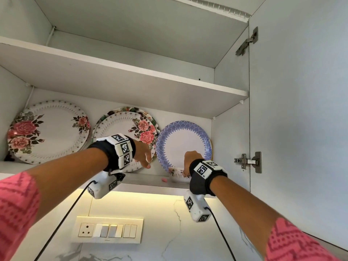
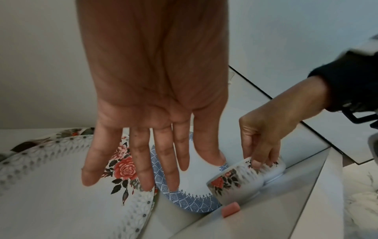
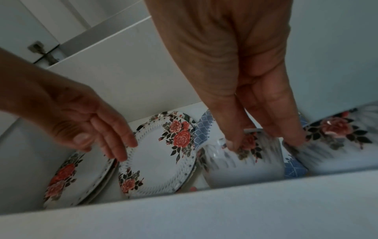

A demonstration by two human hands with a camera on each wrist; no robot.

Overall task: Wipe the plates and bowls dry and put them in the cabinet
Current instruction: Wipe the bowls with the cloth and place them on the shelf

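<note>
Several plates lean against the cabinet's back wall on the lower shelf (image 1: 146, 182): a rose plate (image 1: 54, 130) at the left, a stacked rose plate (image 1: 120, 127) in the middle, and a blue-rimmed plate (image 1: 184, 142) at the right. A floral bowl (image 1: 177, 175) stands in front of the blue plate, and a second floral bowl (image 3: 337, 153) stands beside it. My right hand (image 1: 188, 162) pinches the first bowl's rim (image 2: 235, 184) from above. My left hand (image 2: 143, 161) hovers with straight fingers before the middle plate (image 3: 157, 155) and holds nothing.
A small pink object (image 1: 164, 179) lies on the shelf just left of the bowl. The upper shelf (image 1: 131, 76) hangs overhead. The open cabinet door (image 1: 301, 91) and its hinge (image 1: 248, 162) stand at the right. A switch panel (image 1: 107, 229) sits on the wall below.
</note>
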